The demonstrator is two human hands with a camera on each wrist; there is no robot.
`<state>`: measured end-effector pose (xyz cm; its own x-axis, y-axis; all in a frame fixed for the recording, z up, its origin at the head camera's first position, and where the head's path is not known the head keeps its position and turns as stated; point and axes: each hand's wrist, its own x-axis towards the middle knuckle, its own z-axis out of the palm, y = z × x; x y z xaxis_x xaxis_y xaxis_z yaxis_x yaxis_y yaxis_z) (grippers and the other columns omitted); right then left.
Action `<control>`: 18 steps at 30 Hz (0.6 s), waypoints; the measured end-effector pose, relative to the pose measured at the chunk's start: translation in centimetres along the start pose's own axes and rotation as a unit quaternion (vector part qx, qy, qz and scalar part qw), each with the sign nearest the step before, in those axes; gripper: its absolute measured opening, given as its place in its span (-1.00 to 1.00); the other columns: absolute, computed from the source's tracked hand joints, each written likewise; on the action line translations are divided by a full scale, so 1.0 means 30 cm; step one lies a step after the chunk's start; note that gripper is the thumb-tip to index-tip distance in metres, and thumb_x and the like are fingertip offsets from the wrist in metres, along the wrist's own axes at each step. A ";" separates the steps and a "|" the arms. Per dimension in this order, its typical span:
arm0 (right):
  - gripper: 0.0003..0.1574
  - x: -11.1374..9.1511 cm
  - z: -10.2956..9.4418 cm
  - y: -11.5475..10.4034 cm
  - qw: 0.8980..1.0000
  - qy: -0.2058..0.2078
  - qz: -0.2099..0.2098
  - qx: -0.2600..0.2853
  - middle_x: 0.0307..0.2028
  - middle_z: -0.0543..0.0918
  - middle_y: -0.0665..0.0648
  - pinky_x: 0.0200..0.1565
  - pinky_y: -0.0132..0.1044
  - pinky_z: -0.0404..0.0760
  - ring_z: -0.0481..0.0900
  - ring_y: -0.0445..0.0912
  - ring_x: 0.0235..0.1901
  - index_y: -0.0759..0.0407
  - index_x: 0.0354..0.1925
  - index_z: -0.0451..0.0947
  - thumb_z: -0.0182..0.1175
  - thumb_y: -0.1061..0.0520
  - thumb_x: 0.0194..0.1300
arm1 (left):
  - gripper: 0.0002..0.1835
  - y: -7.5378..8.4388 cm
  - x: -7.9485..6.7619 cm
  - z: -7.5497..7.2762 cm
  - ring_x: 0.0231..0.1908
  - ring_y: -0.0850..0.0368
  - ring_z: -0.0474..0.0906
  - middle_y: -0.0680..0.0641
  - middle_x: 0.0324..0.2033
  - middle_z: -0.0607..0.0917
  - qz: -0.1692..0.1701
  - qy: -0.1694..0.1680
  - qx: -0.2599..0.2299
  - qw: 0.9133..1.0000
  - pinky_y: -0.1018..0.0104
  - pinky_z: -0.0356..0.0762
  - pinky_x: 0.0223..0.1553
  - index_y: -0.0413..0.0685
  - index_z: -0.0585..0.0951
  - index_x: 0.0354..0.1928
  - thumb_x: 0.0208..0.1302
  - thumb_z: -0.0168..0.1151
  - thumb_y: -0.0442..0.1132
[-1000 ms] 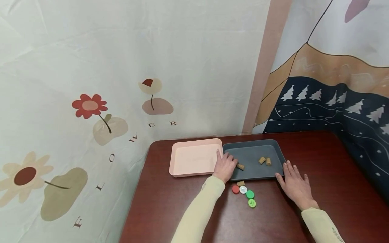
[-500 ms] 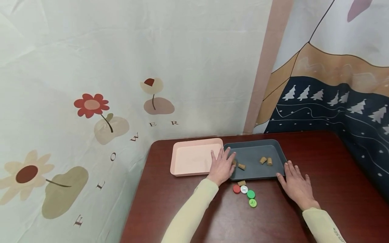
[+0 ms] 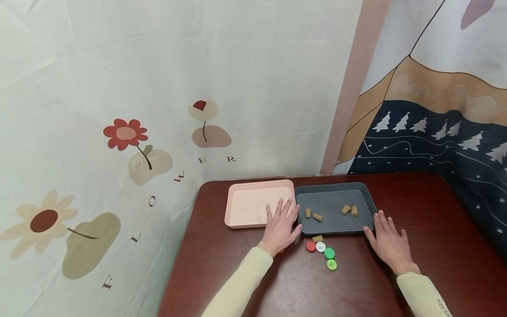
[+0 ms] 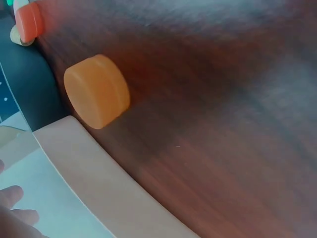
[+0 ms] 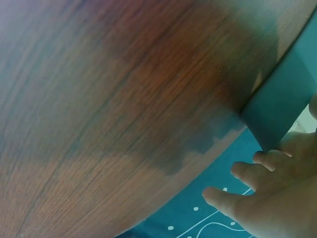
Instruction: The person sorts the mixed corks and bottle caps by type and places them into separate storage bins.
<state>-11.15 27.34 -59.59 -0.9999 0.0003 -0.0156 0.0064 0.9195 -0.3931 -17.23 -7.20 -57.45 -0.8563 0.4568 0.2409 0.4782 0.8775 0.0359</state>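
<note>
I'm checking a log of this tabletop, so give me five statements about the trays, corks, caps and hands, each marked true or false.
1. Four corks lie in the grey tray. True.
2. Both hands grip corks. False: the left hand is spread over the corner of the pink tray, and the right hand lies by the grey tray's right end.
3. The orange cap is on the table. True.
4. Every cork is in a tray. False: a fifth cork lies on the table near the red cap.
5. The pink tray is left of the grey tray, from the person's side. True.
</note>
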 end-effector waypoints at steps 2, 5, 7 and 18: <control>0.07 0.001 -0.002 0.000 1.000 0.000 0.001 0.002 0.57 -0.10 0.52 0.27 0.63 -0.09 -0.09 0.51 0.50 0.53 0.55 -0.02 -0.20 -0.35 0.62 | -0.34 -0.003 -0.019 -0.004 0.55 -0.17 0.11 -0.06 0.55 0.27 -0.004 0.002 -0.004 1.000 -0.52 0.09 0.34 0.21 0.42 0.50 0.45 0.06 0.26; 0.06 0.000 -0.004 -0.001 1.000 0.000 0.003 0.008 0.57 -0.11 0.52 0.27 0.63 -0.11 -0.10 0.51 0.50 0.52 0.55 -0.05 -0.16 -0.33 0.62 | -0.34 -0.004 -0.046 -0.007 0.55 -0.19 0.11 -0.07 0.55 0.29 -0.009 0.002 -0.012 1.000 -0.54 0.08 0.33 0.21 0.44 0.48 0.46 0.03 0.30; 0.04 0.000 -0.005 -0.004 1.000 0.006 0.001 0.013 0.57 -0.11 0.52 0.27 0.63 -0.10 -0.11 0.51 0.50 0.50 0.57 -0.07 -0.12 -0.29 0.62 | -0.33 -0.004 -0.063 -0.009 0.55 -0.20 0.10 -0.07 0.55 0.29 -0.015 -0.002 -0.017 1.000 -0.55 0.08 0.33 0.21 0.44 0.49 0.47 -0.01 0.32; -0.11 -0.003 -0.016 -0.124 0.984 0.157 -0.081 0.030 0.55 0.15 0.42 0.24 0.53 0.22 0.23 0.46 0.41 0.34 0.55 0.18 0.28 0.07 0.43 | -0.35 -0.005 -0.144 -0.005 0.56 -0.23 0.09 -0.06 0.56 0.27 -0.042 -0.020 -0.050 0.998 -0.56 0.05 0.34 0.26 0.42 0.51 0.50 -0.05 0.31</control>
<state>-11.07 24.12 -57.68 -0.9427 -0.0144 0.3334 -0.1625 0.8924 -0.4211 -13.57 -9.34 -58.37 -0.9000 0.3900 0.1944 0.4203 0.8948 0.1508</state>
